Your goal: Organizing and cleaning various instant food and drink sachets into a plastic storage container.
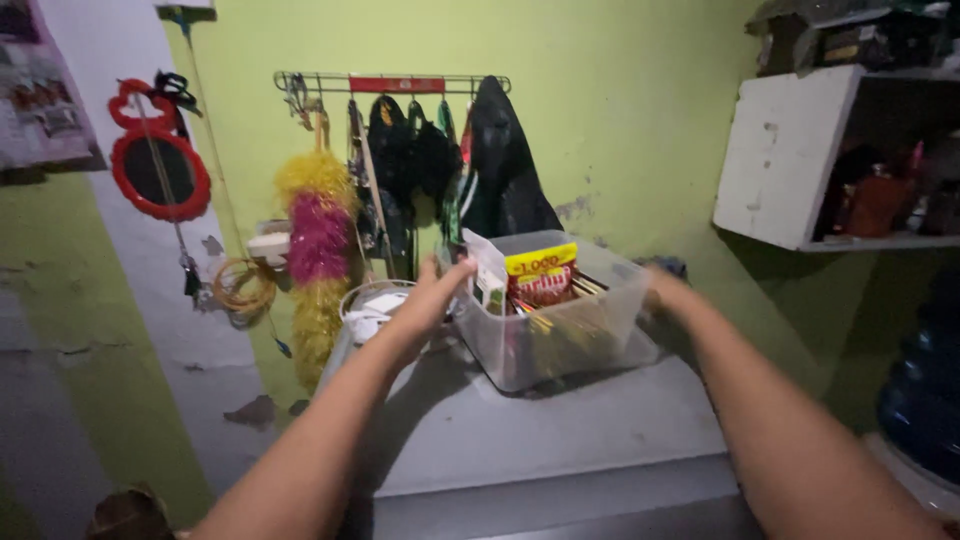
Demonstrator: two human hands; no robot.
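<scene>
Clear plastic bin: rectangular, lidless, standing on the grey counter towards its far edge, close to the green wall. Contents: a red and yellow snack packet standing upright near the middle; a small pale carton at the left end; assorted thin sticks or pencils lying low inside, seen blurred through the wall; remaining contents too dim to tell.

Round white container: on the counter just left of the bin, holding pale items, not identifiable.

Left hand: arm stretched forward, fingers extended and loosely together, resting against the bin's left end at its upper rim; no closed grip seen, nothing carried.

Right hand: arm stretched forward to the bin's right end; the hand lies behind the bin's far corner and is largely hidden, so contact and grip cannot be told.

Surroundings: wall rack with dark bags and garments hanging; yellow and pink feather duster hung beside it; red-framed mirror at left; white wall shelf at right with dark bottles inside.
</scene>
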